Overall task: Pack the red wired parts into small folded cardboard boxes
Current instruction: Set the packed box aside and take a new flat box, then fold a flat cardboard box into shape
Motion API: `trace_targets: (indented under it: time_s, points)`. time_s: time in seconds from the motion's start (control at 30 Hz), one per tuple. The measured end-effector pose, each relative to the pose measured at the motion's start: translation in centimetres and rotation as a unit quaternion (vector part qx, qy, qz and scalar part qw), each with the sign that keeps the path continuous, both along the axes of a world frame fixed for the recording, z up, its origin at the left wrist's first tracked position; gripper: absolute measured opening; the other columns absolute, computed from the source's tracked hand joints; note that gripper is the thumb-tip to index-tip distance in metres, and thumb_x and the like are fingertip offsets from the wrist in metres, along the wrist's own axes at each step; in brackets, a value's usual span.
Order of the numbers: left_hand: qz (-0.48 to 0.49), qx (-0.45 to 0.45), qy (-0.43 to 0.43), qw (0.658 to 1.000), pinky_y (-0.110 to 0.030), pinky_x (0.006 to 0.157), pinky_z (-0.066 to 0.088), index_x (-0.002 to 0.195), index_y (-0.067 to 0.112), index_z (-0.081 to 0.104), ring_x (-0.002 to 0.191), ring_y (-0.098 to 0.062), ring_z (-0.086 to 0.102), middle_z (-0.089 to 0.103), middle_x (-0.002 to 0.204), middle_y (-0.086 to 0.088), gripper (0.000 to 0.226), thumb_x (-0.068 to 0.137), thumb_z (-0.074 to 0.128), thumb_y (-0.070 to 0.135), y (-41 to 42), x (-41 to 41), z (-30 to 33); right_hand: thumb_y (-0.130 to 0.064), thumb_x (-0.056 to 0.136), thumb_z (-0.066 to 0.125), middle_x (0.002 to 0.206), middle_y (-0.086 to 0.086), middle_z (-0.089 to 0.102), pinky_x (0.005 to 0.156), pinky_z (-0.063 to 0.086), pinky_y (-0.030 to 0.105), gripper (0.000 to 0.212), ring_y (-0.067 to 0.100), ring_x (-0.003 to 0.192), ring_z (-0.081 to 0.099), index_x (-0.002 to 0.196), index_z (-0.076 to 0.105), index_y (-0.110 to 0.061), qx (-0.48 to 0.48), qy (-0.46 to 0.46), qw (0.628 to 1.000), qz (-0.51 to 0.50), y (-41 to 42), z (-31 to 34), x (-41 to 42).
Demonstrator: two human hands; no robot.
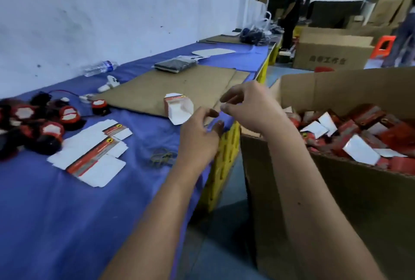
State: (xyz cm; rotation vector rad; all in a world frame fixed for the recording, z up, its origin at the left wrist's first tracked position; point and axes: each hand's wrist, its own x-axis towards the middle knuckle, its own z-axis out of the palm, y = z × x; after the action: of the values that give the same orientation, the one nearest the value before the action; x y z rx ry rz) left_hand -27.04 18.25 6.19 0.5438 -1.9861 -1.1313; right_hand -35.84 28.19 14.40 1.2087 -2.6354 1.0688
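Head view: both bare forearms reach forward over the near edge of the blue-covered table (56, 212). The left hand (199, 133) hangs with fingers loosely curled above the table edge, holding nothing that can be made out. The right hand (249, 109) is just beside it and a little higher, thumb and forefinger brought close together with the other fingers lifted; whether anything thin is pinched between them cannot be told. To the right stands a large open carton (292, 190) heaped with filled red-and-white small boxes (359, 136). On the cloth left of the hands lie flat unfolded box blanks (94, 149), and near the table edge some rubber bands (161, 156). A folded small box (178, 109) with open flaps stands on a brown cardboard sheet (175, 84), just beyond the left fingertips and not touched. The red wired parts (42, 124) sit piled at the far left, well apart from both hands. Further along lie a plastic water bottle (100, 68) and a dark flat packet (176, 65); a person in black (292, 8) stands at the table's far end among more cartons.
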Motion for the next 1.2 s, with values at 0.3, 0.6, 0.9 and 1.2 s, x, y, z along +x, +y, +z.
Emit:
trace_targets:
  time_s: [0.3,0.6,0.9,1.2]
  points:
    - [0.491,0.195,0.026,0.849,-0.036,0.078,0.042,0.105,0.008,0.057,0.101,-0.034,0.059,0.063,0.107,-0.008,0.018,0.089,0.055,0.001,-12.1,18.2,-6.9,-0.061,0.075,0.077,0.128,0.008,0.066,0.095,0.043,0.033,0.07,0.026,0.124,0.057,0.13,0.061,-0.019,0.116,-0.039,0.968,0.221,-22.0,-12.8,14.8]
    - [0.467,0.31,0.055,0.827,-0.03,0.05,0.032,0.105,0.003,0.059,0.073,-0.024,0.052,0.068,0.102,-0.012,0.02,0.088,0.052,0.011,-17.0,20.3,-7.5,-0.079,0.056,0.073,0.142,0.015,0.051,0.108,0.035,0.059,0.119,0.038,0.135,0.044,0.146,0.026,-0.017,0.186,0.013,0.965,0.184,-28.4,-14.8,18.0]
    - [0.413,0.37,0.13,0.822,-0.043,0.074,0.059,0.097,0.005,0.059,0.089,-0.032,0.072,0.073,0.102,-0.018,0.015,0.086,0.053,0.013,-17.2,19.9,-8.4,-0.09,0.035,0.063,0.165,0.014,0.018,0.118,0.008,0.063,0.157,0.037,0.152,0.013,0.158,-0.012,-0.029,0.237,-0.008,0.949,0.21,-26.8,-14.4,16.2]
    - [0.359,0.403,0.179,0.823,-0.045,0.091,0.06,0.094,0.011,0.053,0.098,-0.034,0.071,0.066,0.091,-0.008,0.013,0.093,0.06,0.022,-16.5,21.5,-7.3,-0.098,0.039,0.059,0.151,0.021,0.038,0.11,0.026,0.06,0.15,0.042,0.14,0.031,0.159,-0.003,-0.033,0.146,0.039,0.977,0.154,-25.1,-12.9,17.7]
